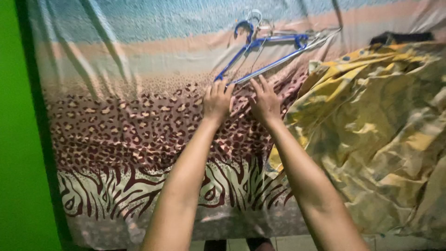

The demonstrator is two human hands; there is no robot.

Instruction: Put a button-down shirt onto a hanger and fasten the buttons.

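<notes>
Your left hand [217, 100] has its fingertips right at the lower end of the blue hanger [260, 53], fingers bunched fairly close together, and it looks like they're just touching the tip, not really wrapped around it. I honestly can't tell if you've got a proper pinch on it. Your right hand [265, 101] sits just beside, fingers spread a bit and pointing up, resting near the silvery bar that runs alongside the blue one, nothing clamped in it as far as I can see.

If you're going for that hanger, I'd get a full finger wrap around the arm of it instead of poking the end, since it's lying flat on the cloth and will probably just skate away from a light touch. Use the right hand to pin the fabric or steady the second bar.

Up and away from your fingers the hooks are tangled in a little cluster, so I'd guess more than one hanger will come along if you pull. Everything's lying on the animal-print sheet [139, 125]. Off to the right of your right hand there's a big crumpled yellow cloth [385, 125] bunched up close to the hangers' far ends, which could snag. The green wall [18, 139] is well off to the left.
</notes>
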